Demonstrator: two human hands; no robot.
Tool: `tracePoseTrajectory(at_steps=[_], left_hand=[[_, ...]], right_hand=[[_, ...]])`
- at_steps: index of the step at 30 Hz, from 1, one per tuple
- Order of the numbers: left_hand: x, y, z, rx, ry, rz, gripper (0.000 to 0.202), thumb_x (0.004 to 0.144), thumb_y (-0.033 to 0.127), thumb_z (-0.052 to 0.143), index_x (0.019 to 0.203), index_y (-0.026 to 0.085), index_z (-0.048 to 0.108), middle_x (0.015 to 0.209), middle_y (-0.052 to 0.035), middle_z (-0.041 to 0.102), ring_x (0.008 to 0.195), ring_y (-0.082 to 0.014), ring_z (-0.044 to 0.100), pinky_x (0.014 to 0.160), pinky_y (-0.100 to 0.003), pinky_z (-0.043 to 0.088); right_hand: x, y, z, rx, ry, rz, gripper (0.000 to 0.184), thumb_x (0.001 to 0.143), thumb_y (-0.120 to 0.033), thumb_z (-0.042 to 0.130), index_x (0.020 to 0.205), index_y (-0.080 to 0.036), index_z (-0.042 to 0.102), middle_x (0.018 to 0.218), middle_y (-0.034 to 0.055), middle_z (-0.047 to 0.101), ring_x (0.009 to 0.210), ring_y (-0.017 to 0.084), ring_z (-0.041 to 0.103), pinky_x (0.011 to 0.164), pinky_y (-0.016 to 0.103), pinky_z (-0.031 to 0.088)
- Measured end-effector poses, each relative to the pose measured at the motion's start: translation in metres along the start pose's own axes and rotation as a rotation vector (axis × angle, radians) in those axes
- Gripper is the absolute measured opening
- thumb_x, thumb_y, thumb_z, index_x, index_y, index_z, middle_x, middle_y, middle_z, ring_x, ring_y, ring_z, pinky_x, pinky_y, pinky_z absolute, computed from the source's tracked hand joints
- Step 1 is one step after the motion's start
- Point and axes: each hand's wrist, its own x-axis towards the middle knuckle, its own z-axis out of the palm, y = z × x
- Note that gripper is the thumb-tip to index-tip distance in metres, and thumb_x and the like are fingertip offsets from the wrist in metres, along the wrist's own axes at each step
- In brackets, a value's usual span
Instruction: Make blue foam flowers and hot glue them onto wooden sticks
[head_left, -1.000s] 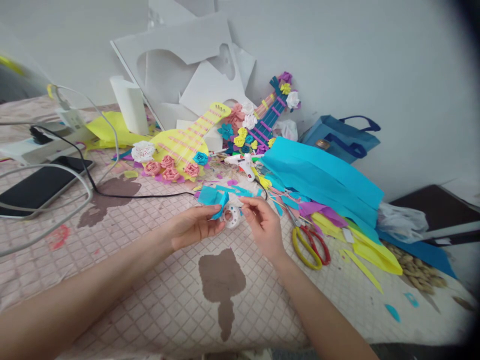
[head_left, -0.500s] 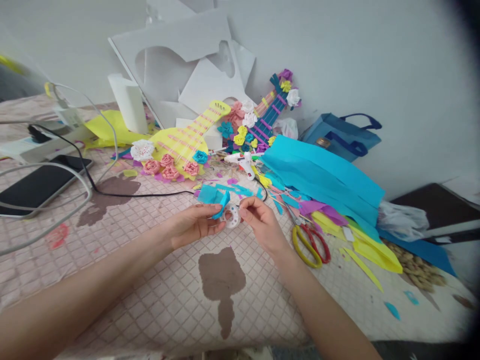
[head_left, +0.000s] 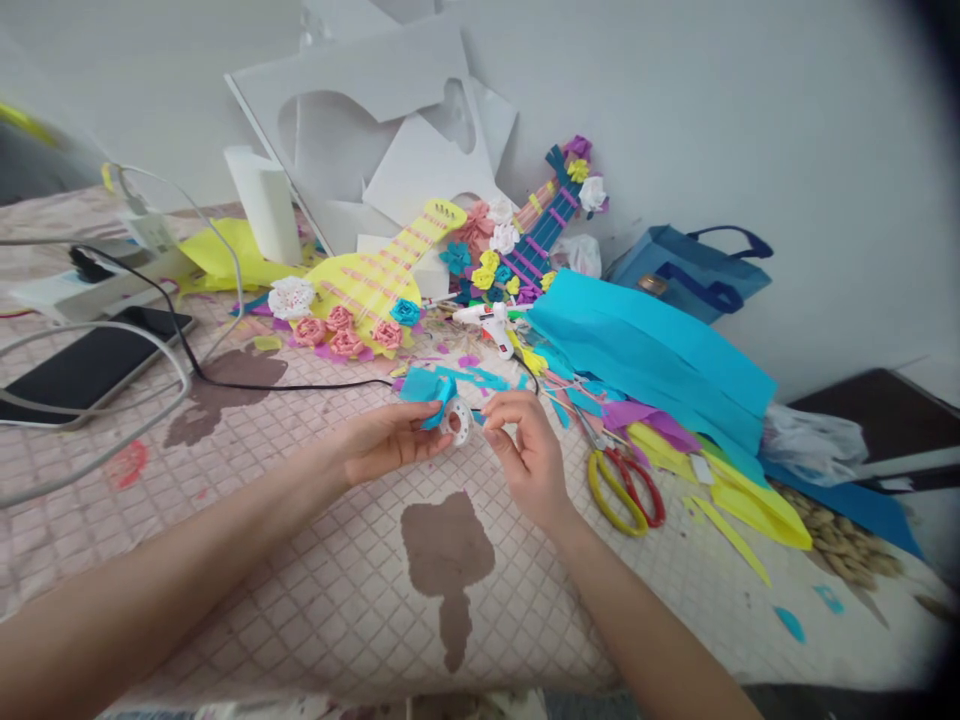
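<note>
My left hand (head_left: 390, 440) is closed on a strip of blue crepe paper (head_left: 426, 388), part of it folded over. A white ring-shaped reel with small holes round it (head_left: 457, 424) sits at the same fingertips, next to the paper. Just right of the reel is my right hand (head_left: 526, 450), its fingers curled and thumb and forefinger close together. Whatever they pinch is too small to make out. A white glue gun (head_left: 491, 325) lies behind the hands, and scissors with yellow and red handles (head_left: 621, 490) lie to the right of my right hand.
A yellow paper guitar (head_left: 367, 280) and a blue one (head_left: 547, 235), both with paper flowers, stand at the back. Blue crepe paper (head_left: 652, 345) spreads to the right. A phone (head_left: 90, 365), a power strip (head_left: 82, 285) and cables lie on the left.
My right hand has drawn slightly away to the right from the white reel, leaving a small gap. The reel has turned a little in my left hand. The view has shifted slightly.
</note>
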Motion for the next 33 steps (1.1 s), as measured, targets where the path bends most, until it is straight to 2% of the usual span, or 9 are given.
tracePoseTrajectory(at_steps=[3,6,8,10,17,20,23,27,33], left_hand=[[-0.002,0.002,-0.003,0.215,0.054,0.143,0.009,0.084,0.011,0.059,0.081,0.012,0.067,0.090,-0.0060,0.067,0.082,-0.0135,0.064,0.076,-0.025,0.055],[-0.004,0.004,-0.006,0.592,0.082,0.411,0.006,0.077,0.018,0.069,0.073,0.014,0.068,0.075,-0.0011,0.064,0.071,-0.0099,0.058,0.065,-0.018,0.049],[-0.006,0.004,-0.007,0.845,0.092,0.567,0.008,0.074,0.021,0.072,0.074,0.014,0.068,0.070,-0.0005,0.064,0.065,-0.0100,0.056,0.059,-0.018,0.044],[-0.008,0.002,-0.005,1.026,0.096,0.661,0.008,0.074,0.022,0.070,0.075,0.014,0.068,0.070,-0.0010,0.065,0.064,-0.0114,0.057,0.059,-0.020,0.044],[-0.011,-0.010,-0.001,1.377,0.154,0.938,0.003,0.079,0.016,0.062,0.078,0.017,0.064,0.075,-0.0013,0.065,0.068,-0.0135,0.057,0.064,-0.024,0.043],[-0.011,-0.013,-0.002,1.489,0.121,1.063,0.006,0.081,0.013,0.057,0.082,0.016,0.062,0.080,-0.0029,0.063,0.072,-0.0142,0.057,0.066,-0.024,0.042],[-0.012,-0.015,-0.002,1.594,0.064,1.114,0.009,0.085,0.013,0.052,0.084,0.016,0.060,0.085,-0.0048,0.061,0.077,-0.0158,0.057,0.069,-0.026,0.042],[-0.013,-0.017,-0.003,1.656,0.008,1.123,0.010,0.087,0.013,0.048,0.086,0.017,0.057,0.091,-0.0061,0.061,0.083,-0.0175,0.057,0.072,-0.028,0.042],[-0.013,-0.020,-0.002,1.625,0.018,1.108,0.008,0.087,0.016,0.049,0.086,0.018,0.057,0.091,-0.0059,0.061,0.084,-0.0180,0.057,0.073,-0.029,0.042]], right_hand=[[0.002,0.000,-0.003,-0.067,-0.033,0.037,0.009,0.090,-0.017,0.050,0.086,-0.024,0.054,0.103,0.0041,0.053,0.103,0.020,0.052,0.092,0.040,0.041],[0.003,0.000,-0.004,-0.120,-0.093,0.053,0.009,0.089,-0.018,0.051,0.085,-0.025,0.055,0.114,0.0055,0.051,0.115,0.022,0.048,0.099,0.044,0.037],[0.003,0.000,-0.003,-0.137,-0.130,0.047,0.010,0.088,-0.017,0.052,0.085,-0.025,0.056,0.121,0.0054,0.050,0.120,0.023,0.045,0.100,0.046,0.036],[0.002,-0.002,-0.002,-0.148,-0.159,0.043,0.009,0.088,-0.018,0.053,0.084,-0.025,0.056,0.125,0.0050,0.049,0.122,0.024,0.044,0.101,0.046,0.036],[0.000,-0.004,0.002,-0.148,-0.192,0.040,0.008,0.089,-0.019,0.053,0.085,-0.024,0.057,0.129,0.0061,0.048,0.126,0.023,0.041,0.102,0.045,0.036],[0.001,-0.003,0.004,-0.147,-0.183,0.017,0.009,0.088,-0.017,0.052,0.085,-0.025,0.056,0.127,0.0060,0.050,0.124,0.023,0.043,0.102,0.045,0.036],[0.001,-0.003,0.005,-0.146,-0.173,0.002,0.008,0.089,-0.019,0.052,0.084,-0.026,0.055,0.119,0.0050,0.055,0.120,0.022,0.046,0.102,0.046,0.035],[0.000,-0.002,0.007,-0.121,-0.171,0.052,0.008,0.089,-0.020,0.053,0.084,-0.026,0.055,0.108,0.0037,0.060,0.110,0.021,0.051,0.098,0.044,0.038],[0.001,-0.001,0.008,-0.068,-0.167,0.107,0.008,0.089,-0.019,0.053,0.084,-0.025,0.054,0.092,0.0024,0.060,0.095,0.019,0.054,0.087,0.038,0.043]])
